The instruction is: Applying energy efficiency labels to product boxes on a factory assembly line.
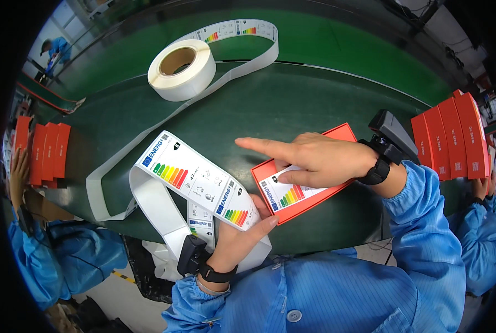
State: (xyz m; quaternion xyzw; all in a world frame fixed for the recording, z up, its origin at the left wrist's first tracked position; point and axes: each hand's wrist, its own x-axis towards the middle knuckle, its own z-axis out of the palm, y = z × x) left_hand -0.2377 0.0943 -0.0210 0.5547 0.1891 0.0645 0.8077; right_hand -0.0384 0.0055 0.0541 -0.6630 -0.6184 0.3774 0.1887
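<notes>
On the near side of the green worktop [325,102], the red box [342,133] sits at an angle, with 1 label [288,195] on its upper face, toward the left end. Whether the box lies flat or is propped by the left hand, I cannot tell.

The right hand [309,161] rests over the box, loosely open: thumb on the label, index finger stretched past the box's edge, other fingers bent and partly hidden. The left hand [239,236] is closed on the strip [203,183], its thumb reaching the box's near corner; whether it also pinches the box is unclear.

For this box, the label seems to be in place, so most looks done; whether it is stuck down throughout cannot be told under the right hand. Plenty appears left on the strip: several labels show face up, and it loops back to the thick roll [203,66] at the far side.

Red boxes stand in the left stack [49,150] and the right stack [467,136], 1 co-worker's hand at each. Their visible sides bear no such label, but other faces are hidden, so the finished count stays unknown.
</notes>
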